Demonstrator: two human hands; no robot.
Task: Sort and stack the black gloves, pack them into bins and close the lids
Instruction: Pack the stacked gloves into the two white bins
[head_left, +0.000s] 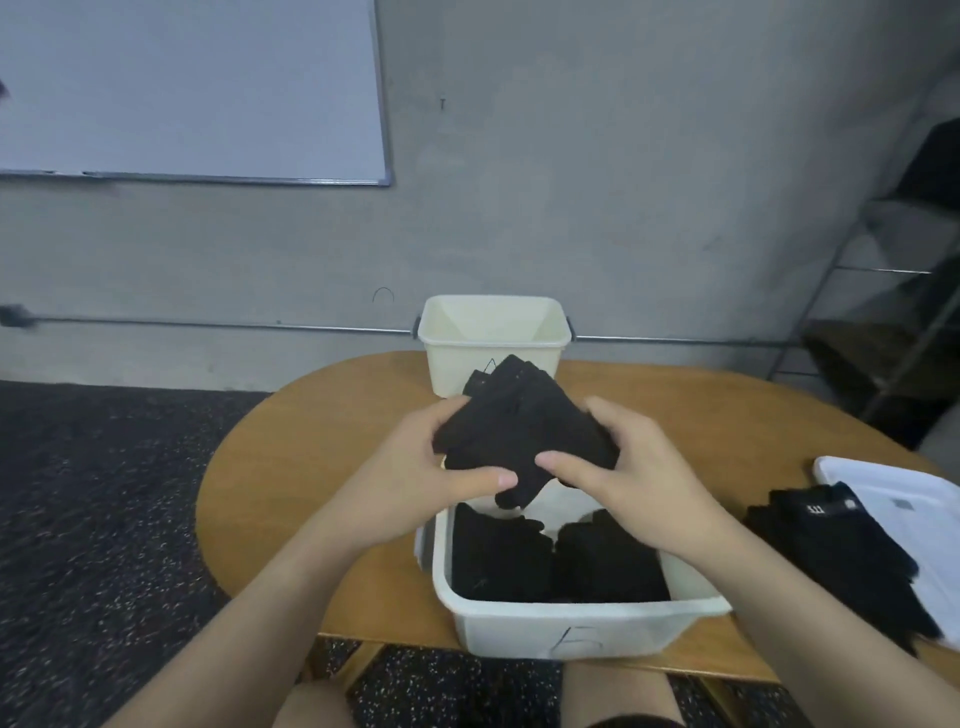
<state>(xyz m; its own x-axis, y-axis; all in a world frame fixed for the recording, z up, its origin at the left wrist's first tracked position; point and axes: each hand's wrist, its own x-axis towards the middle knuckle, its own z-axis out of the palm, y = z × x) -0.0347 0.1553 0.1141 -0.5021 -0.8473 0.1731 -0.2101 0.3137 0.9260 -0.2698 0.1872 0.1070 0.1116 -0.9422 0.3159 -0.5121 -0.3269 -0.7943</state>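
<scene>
Left hand (415, 467) and right hand (623, 467) gripping black glove stack (519, 431) above near bin (571, 623), perhaps half-filled with gloves, on wooden surface (311, 441)

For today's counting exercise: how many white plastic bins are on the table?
2. The near bin sits at the table's front edge, holding black gloves; the far bin stands at the back edge, near the wall.

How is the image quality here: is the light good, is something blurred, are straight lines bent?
Head view: the light is dim and even, without glare; the black gloves held by the left hand and right hand lose nearly all fabric detail; the whiteboard and shelf at the edges look soft, and their straight lines lean from wide-angle distortion.
</scene>
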